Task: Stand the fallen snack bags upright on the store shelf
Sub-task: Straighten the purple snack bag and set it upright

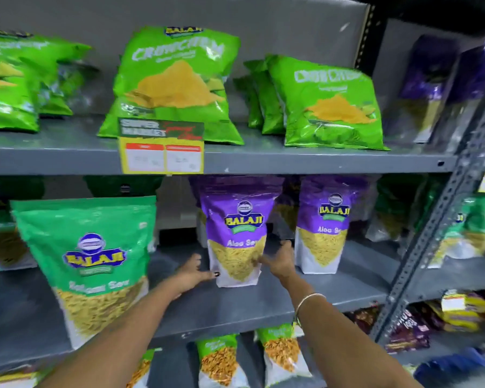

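- The grey metal shelf unit (pixel 263 163) fills the view, with an upper shelf, a middle shelf (pixel 263 306) and a lower level partly visible below.
- On the upper shelf, large light-green chip bags (pixel 177 85) stand or lean back against the rear panel; a second group (pixel 331 105) tilts to the right of them.
- A yellow price tag (pixel 163 155) hangs from the front edge of the upper shelf, overlapping the base of the centre chip bag.
- On the middle shelf, a large green snack pouch (pixel 87 261) stands at the left, leaning slightly.
- A purple snack pouch (pixel 235 231) stands upright near the centre of the middle shelf, its base on the shelf surface.
- A second purple pouch (pixel 325 222) stands upright just to its right, apart from it.
- The left hand (pixel 191 275) is spread, fingers touching the lower left edge of the centre purple pouch.
- The right hand (pixel 280 261) is spread against the pouch's lower right side; together the hands bracket the pouch, neither closed round it.
- A thin metal bangle (pixel 310 301) sits on the right wrist.
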Action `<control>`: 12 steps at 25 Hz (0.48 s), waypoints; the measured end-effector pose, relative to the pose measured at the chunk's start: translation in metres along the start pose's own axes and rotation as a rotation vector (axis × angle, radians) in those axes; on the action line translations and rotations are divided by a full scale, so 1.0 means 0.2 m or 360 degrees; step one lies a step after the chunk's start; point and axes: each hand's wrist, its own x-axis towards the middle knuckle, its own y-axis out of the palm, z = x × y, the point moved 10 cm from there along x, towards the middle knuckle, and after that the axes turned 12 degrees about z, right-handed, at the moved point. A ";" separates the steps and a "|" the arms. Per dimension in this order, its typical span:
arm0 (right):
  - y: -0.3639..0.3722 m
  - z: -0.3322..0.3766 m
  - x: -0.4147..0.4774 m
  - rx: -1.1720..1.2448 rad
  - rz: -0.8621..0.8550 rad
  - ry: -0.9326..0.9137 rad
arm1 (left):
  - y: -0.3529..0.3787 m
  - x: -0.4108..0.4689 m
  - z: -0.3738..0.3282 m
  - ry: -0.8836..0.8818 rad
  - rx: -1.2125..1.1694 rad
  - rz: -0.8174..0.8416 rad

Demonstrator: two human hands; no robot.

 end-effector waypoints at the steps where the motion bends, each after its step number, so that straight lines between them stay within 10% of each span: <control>1: 0.00 -0.04 0.09 0.0077 0.0141 -0.0023 | 0.01 0.08 -0.01 0.0062 -0.0081 -0.0075; 6: 0.23 -0.04 0.18 0.0326 0.0970 -0.0159 | 0.02 0.22 0.02 0.0133 -0.0351 -0.0415; 12: 0.25 -0.07 0.06 0.0338 0.1015 -0.0170 | 0.12 -0.04 -0.07 0.0132 -0.0387 -0.0455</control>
